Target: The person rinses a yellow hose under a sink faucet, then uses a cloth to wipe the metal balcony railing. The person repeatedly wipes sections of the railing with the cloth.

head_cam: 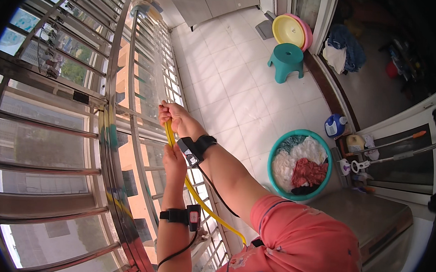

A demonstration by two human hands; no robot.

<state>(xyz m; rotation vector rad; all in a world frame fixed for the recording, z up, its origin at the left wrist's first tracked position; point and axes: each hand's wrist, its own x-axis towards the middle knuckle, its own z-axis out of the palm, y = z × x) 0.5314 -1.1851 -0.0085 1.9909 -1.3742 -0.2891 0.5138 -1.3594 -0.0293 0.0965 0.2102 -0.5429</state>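
Observation:
My right hand (175,118) grips a yellow hose (169,133) close to its end, thumb pressed near the mouth. Lower down the same hose, my left hand (174,162) is closed around it. From the mouth a pale streak of water (159,50) runs along the glass and metal bars of the window railing (134,73). Below my left hand the hose passes behind my forearm and curves down towards my body. Both wrists carry black straps with small cabled boxes.
A teal tub (271,166) of laundry stands on the tiled floor (233,80), to the right of my arms. Farther off are a green stool (288,53), a yellow basin (288,29) and a dustpan (264,29). Bottles (335,126) and mop poles (394,158) line the doorway.

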